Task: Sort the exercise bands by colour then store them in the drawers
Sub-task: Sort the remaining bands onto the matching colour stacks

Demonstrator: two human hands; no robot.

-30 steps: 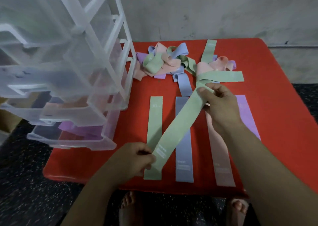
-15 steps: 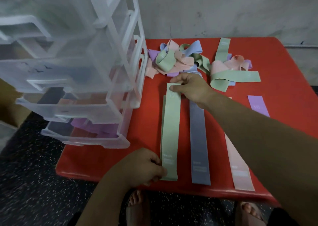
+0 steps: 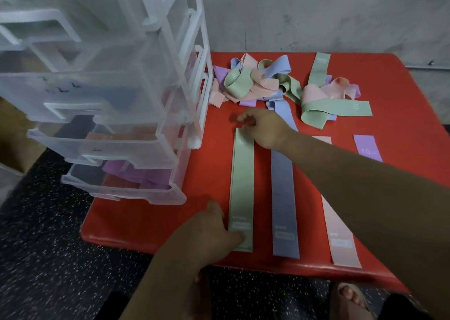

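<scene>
On the counter (image 3: pixel 209 164), four flat bands: green (image 3: pixel 242 181), blue (image 3: pixel 283 193), pink (image 3: pixel 338 227), purple (image 3: pixel 367 148). Left hand (image 3: pixel 209 232) fingers (image 3: pixel 239 237) press green's near end; right hand (image 3: pixel 265 129) fingers (image 3: pixel 243 119) blurred, can't tell.

Right hand (image 3: pixel 264 131) blurred; forearm (image 3: pixel 353 173) covers part of pink band (image 3: pixel 341 232).
</scene>
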